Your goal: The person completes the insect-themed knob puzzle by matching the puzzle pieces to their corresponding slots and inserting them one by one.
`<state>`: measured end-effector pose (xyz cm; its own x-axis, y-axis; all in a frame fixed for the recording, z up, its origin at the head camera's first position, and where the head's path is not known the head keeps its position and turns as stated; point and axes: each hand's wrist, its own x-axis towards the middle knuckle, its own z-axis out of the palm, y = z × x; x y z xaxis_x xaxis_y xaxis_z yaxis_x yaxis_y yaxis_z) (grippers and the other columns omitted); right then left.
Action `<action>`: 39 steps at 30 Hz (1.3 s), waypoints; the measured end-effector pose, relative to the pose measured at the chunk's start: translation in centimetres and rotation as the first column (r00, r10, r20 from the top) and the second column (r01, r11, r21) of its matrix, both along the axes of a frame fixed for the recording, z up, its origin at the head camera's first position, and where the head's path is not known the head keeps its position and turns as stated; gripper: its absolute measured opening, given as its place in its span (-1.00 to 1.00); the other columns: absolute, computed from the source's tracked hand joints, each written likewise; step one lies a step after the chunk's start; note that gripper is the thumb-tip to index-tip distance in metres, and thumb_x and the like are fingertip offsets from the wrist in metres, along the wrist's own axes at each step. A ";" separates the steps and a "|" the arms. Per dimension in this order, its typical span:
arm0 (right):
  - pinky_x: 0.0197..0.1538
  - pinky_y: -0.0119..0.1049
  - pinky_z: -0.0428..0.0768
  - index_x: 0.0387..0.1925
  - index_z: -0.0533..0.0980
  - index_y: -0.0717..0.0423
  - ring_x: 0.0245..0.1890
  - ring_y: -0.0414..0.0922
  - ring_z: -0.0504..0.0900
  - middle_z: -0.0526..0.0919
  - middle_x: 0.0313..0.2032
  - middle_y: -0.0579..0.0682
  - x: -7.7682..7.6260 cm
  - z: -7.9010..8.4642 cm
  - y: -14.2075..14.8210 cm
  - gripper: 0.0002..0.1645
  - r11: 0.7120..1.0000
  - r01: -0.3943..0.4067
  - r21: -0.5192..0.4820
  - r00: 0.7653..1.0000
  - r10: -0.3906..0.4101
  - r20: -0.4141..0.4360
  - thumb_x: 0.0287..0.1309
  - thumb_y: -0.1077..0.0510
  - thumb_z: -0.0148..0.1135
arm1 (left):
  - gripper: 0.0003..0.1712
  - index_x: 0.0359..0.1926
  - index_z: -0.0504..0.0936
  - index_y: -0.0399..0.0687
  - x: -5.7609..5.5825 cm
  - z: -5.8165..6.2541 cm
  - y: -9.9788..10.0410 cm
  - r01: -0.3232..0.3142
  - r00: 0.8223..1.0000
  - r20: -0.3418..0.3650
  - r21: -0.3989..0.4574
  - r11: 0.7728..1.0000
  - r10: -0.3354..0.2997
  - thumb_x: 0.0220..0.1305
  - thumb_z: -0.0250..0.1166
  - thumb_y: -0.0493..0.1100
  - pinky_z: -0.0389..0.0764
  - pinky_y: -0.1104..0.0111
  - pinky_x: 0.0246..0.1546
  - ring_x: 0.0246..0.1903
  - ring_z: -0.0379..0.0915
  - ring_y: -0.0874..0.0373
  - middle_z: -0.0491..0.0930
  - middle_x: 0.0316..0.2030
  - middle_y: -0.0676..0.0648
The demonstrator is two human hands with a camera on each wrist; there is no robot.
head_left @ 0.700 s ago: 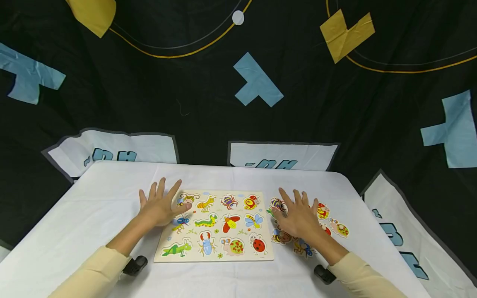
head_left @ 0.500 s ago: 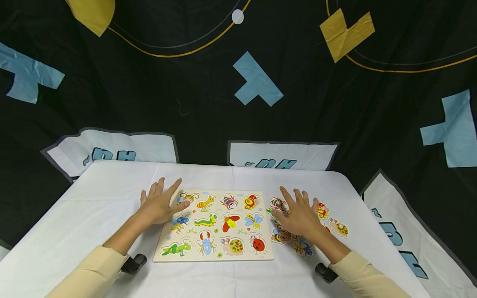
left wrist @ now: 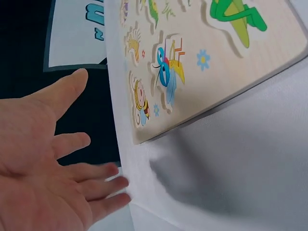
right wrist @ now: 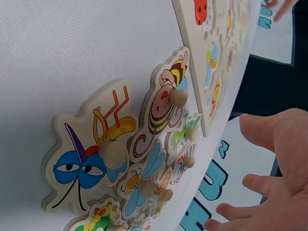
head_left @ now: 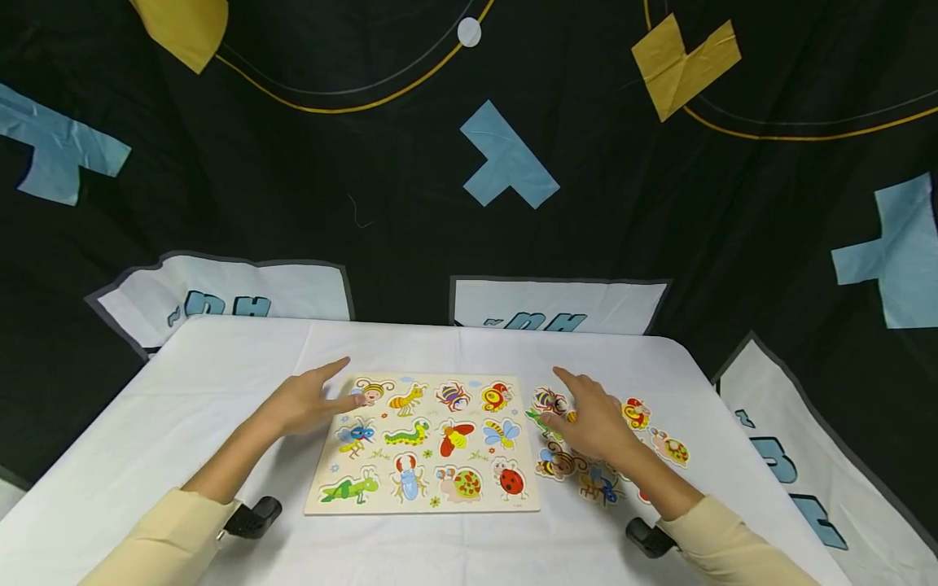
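A pale wooden puzzle board (head_left: 469, 415) with insect-shaped recesses lies flat in the middle of the table. My left hand (head_left: 300, 403) hovers by its far left corner, fingers extended, palm turned inward and holding nothing. In the left wrist view the hand (left wrist: 43, 163) is apart from the board, its shadow on the cloth. My right hand (head_left: 597, 419) hangs above the loose knobbed pieces right of the board, also holding nothing. Beneath it are a mosquito piece (right wrist: 79, 168), a bee piece (right wrist: 161, 103) and a green grasshopper-like piece (right wrist: 178, 139), partly overlapping.
A snail piece (head_left: 670, 448) and a red-and-yellow piece (head_left: 635, 413) lie at the right of the pile. White cloth covers the table (head_left: 183, 423). Behind it hangs a black curtain (head_left: 330, 187) with blue and yellow patches.
Both hands have turned from palms down with fingers spread to palms facing inward, fingers closer together in the head view. The left hand has drifted slightly left. The board and pieces stay put.
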<state>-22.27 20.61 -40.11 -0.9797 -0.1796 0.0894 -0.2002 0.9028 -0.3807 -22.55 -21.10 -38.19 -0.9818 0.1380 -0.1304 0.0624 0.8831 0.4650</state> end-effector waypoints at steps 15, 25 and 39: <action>0.14 0.29 0.50 0.40 0.40 0.10 0.24 0.32 0.51 0.54 0.27 0.32 -0.8 0.0 1.8 -0.27 0.981 0.048 -0.190 0.999 -0.046 0.013 0.24 0.03 0.37 | -0.18 0.36 0.43 -0.32 -0.4 -0.9 -1.0 -0.060 0.997 0.055 0.130 0.990 0.053 0.19 0.46 0.00 0.59 0.14 -0.25 -0.23 0.66 -0.05 0.72 -0.07 -0.34; 0.20 0.18 0.47 0.29 0.51 0.15 0.12 0.20 0.65 0.68 0.10 0.25 -1.4 0.1 2.3 -0.39 0.962 0.070 -0.265 0.997 -0.062 0.040 0.24 0.06 0.38 | -0.19 0.33 0.45 -0.37 -0.2 -1.9 -1.2 -0.116 0.992 0.069 0.138 0.984 0.107 0.10 0.51 -0.14 0.44 0.27 -0.36 -0.49 0.58 0.13 0.72 -0.33 -0.11; 0.06 0.00 0.61 0.15 0.62 0.12 -0.04 0.06 0.70 0.75 -0.09 0.12 -2.0 0.0 2.6 -0.53 0.923 0.175 -0.343 0.983 -0.142 0.120 0.22 0.07 0.40 | -0.36 0.15 0.63 -0.39 0.1 -3.1 -2.0 -0.174 0.983 0.085 0.195 0.965 0.160 0.02 0.53 -0.20 0.38 0.31 -0.36 -0.47 0.51 0.15 0.66 -0.48 -0.01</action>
